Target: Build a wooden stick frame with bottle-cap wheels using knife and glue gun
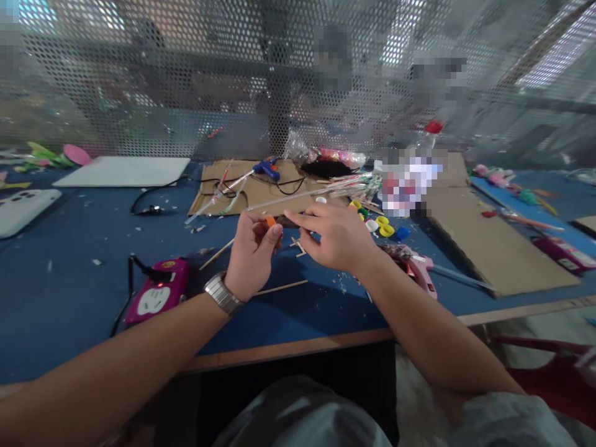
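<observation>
My left hand [251, 254], with a silver watch on its wrist, pinches a small orange piece [270, 221] that looks like a bottle cap. Close beside it, my right hand [335, 234] has its fingers closed on a dark, narrow piece [289, 221]. That dark piece reaches toward the orange one; I cannot tell whether they touch. Both hands are held above the blue table [279, 316]. Thin wooden sticks [284, 287] lie below them. Yellow, white, green and blue bottle caps [386, 230] lie just beyond my right hand.
A pink glue gun [421, 270] lies by my right forearm. The purple power strip [162, 288] with a plugged cord is at left. Behind are a blue glue gun [267, 169] on cardboard [284, 202] and a red-capped bottle [423, 146]. More cardboard [503, 248] lies at right.
</observation>
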